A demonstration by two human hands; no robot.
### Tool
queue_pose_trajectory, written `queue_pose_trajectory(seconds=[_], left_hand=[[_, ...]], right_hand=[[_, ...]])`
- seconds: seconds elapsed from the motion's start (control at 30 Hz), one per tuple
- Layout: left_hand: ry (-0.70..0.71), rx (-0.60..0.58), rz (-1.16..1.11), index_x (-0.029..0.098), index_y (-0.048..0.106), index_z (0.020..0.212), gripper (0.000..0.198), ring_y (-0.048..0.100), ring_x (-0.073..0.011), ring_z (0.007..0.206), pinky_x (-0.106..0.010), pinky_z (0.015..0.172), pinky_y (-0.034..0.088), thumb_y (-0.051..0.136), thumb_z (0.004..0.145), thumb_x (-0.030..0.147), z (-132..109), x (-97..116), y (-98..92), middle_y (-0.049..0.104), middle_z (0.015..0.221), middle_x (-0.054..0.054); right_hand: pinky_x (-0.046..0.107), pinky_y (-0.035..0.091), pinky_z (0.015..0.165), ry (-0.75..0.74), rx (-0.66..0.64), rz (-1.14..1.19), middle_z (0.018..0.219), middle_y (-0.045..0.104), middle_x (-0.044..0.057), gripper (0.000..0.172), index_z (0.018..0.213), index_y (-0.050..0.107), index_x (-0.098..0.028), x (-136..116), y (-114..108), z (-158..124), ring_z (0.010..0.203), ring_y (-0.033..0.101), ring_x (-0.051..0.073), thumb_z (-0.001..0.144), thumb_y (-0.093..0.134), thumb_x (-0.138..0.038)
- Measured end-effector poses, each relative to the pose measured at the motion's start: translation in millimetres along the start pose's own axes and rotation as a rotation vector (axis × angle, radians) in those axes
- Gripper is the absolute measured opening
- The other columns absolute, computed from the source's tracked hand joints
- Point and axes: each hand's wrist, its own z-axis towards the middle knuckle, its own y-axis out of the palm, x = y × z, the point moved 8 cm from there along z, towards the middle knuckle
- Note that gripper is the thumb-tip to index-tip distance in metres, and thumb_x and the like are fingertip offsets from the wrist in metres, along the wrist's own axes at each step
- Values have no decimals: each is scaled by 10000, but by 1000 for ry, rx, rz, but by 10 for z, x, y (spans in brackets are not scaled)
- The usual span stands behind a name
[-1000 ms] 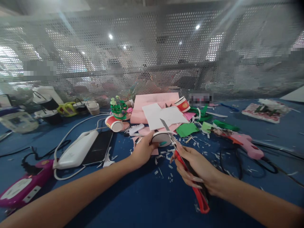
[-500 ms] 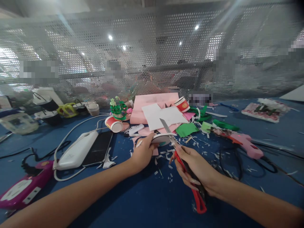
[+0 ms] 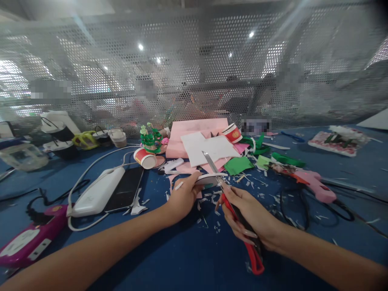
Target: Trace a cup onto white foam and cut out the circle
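My left hand point(image 3: 184, 196) pinches a thin, rounded white piece of foam board or card point(image 3: 209, 179) by its left edge, above the blue table. My right hand point(image 3: 242, 210) is closed around a pair of red-handled scissors point(image 3: 212, 162). Their blades point up and to the left and cross the right end of the white piece, nearly together. One red handle loop hangs below my right hand. White sheets point(image 3: 197, 149) lie just beyond the blade tips, on pink paper point(image 3: 197, 126).
White scraps point(image 3: 216, 212) litter the blue table point(image 3: 188, 258). A pink glue gun point(image 3: 318, 186) lies right, with its cord. On the left are a white power bank point(image 3: 101, 192), a phone point(image 3: 125, 190) and a purple power strip point(image 3: 36, 238). Paper cups point(image 3: 145, 158) and green paper point(image 3: 239, 165) sit farther back.
The white piece has tilted slightly, and the scissor blades have shifted a little to the left across it. Both hands keep their grip.
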Motion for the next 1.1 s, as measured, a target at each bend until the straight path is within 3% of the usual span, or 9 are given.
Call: queue_pose_trajectory(seconds=[0.2,0.37,0.57,0.67,0.77,0.87,1.0,1.1], left_hand=[[-142,70,-25,183,574,881,167,543,-146,706,-236,627,405,511,742,116,26,-108,-73,620,756,-1],[-165,69,35,178,574,896,153,540,-152,690,-242,609,391,503,764,146,32,-117,-78,625,764,-18],[-71,79,132,178,565,917,154,515,-140,612,-239,597,379,483,787,176,10,-65,-63,587,668,-5],[-48,111,98,176,568,835,103,484,-124,567,-227,581,376,484,776,175,-7,-72,-45,545,608,17],[37,51,-11,169,559,766,122,456,-105,547,-202,542,369,440,794,176,-21,-15,29,524,589,28],[67,-12,-33,168,557,825,139,462,-109,556,-203,536,372,420,808,185,-29,36,59,529,596,25],[-137,22,64,198,549,918,152,541,-170,728,-252,631,405,474,788,222,-13,-68,-25,605,755,-15],[-253,52,10,215,537,969,206,557,-185,828,-271,693,417,499,767,222,1,-149,-60,622,895,-29]], right_hand=[[134,277,185,-9,-22,-49,357,451,-79,316,718,457,-175,-7,38,0,184,273,34,856,410,-455],[140,296,189,-9,-5,-95,361,451,-82,326,720,456,-177,-3,33,1,187,289,38,848,412,-473],[142,297,188,-16,-3,-99,355,442,-91,310,735,442,-186,0,26,-2,186,287,42,843,416,-475],[142,298,191,-16,-16,-101,356,446,-86,328,730,455,-178,-5,39,-13,187,294,42,844,409,-482],[140,294,193,-28,-18,-106,354,451,-85,308,728,461,-176,-17,47,-23,186,308,45,850,414,-455],[144,292,190,-26,4,-87,361,458,-83,299,727,459,-179,-13,36,-18,186,309,47,855,412,-445],[136,275,199,-25,100,-17,357,444,-86,284,726,458,-180,-29,-61,29,187,264,34,880,385,-407],[127,255,211,-9,132,40,335,418,-82,308,702,464,-169,-55,-127,63,196,219,23,904,346,-368]])
